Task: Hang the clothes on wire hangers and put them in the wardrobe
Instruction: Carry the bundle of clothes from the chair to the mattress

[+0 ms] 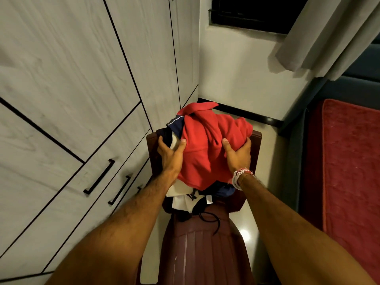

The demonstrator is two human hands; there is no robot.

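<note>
A pile of clothes (205, 153) with a red garment on top and white and navy pieces beneath lies on the seat of a maroon plastic chair (205, 243). My left hand (171, 155) grips the pile's left side, thumb on the red cloth. My right hand (238, 154), with beaded bracelets at the wrist, grips its right side. The wardrobe (72, 79), pale wood-grain with black handles, stands shut on the left. No wire hanger is in view.
A bed with a red cover (349, 171) runs along the right. A grey curtain (320, 38) hangs beside a dark window at the top right. Narrow strips of shiny floor (267, 161) show on either side of the chair.
</note>
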